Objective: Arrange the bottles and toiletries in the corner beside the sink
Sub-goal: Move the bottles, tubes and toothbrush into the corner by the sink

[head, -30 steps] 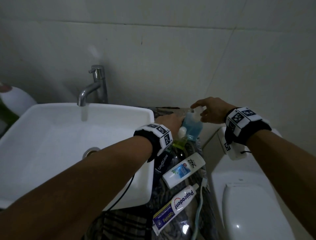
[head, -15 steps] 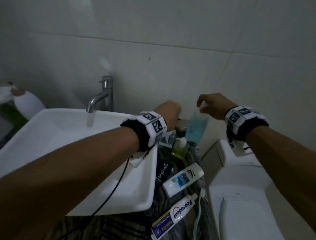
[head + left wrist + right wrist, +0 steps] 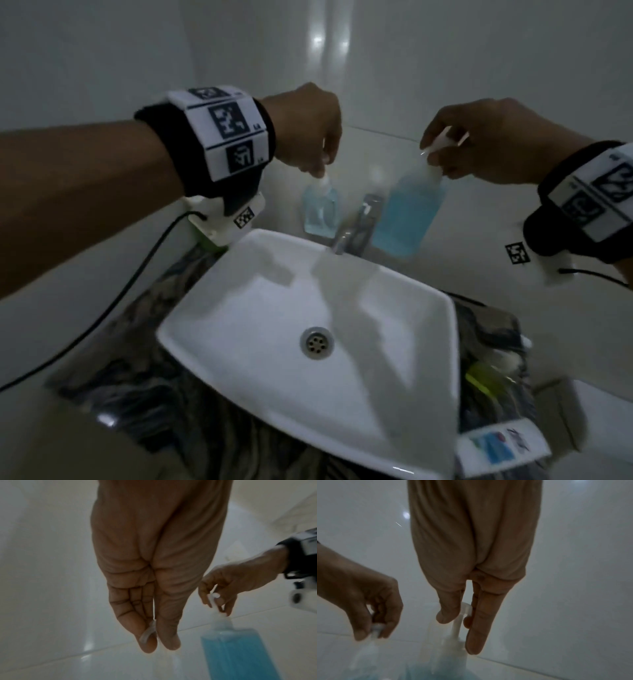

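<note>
My left hand [image 3: 317, 161] pinches the clear pump top of a small bottle of pale blue liquid [image 3: 320, 214], which hangs in the air above the back of the sink. My right hand [image 3: 442, 157] pinches the white pump of a larger bottle of blue liquid [image 3: 407, 216], held up beside the tap. In the left wrist view my left fingertips [image 3: 149, 641] close on the clear pump piece, and the larger bottle [image 3: 238, 654] hangs at the right. In the right wrist view my thumb and fingers [image 3: 447, 615] clamp the white pump [image 3: 462, 616].
A white square sink [image 3: 308, 342] with a drain fills the middle; its chrome tap [image 3: 359, 222] stands between the two hanging bottles. On the dark patterned counter [image 3: 144, 342] to the right lie a white labelled bottle [image 3: 500, 448] and a yellow-green item [image 3: 483, 373]. Tiled walls stand behind.
Both hands have lifted their bottles off the counter at the right of the sink and carried them leftward, now high above the tap. The view has swung left.
</note>
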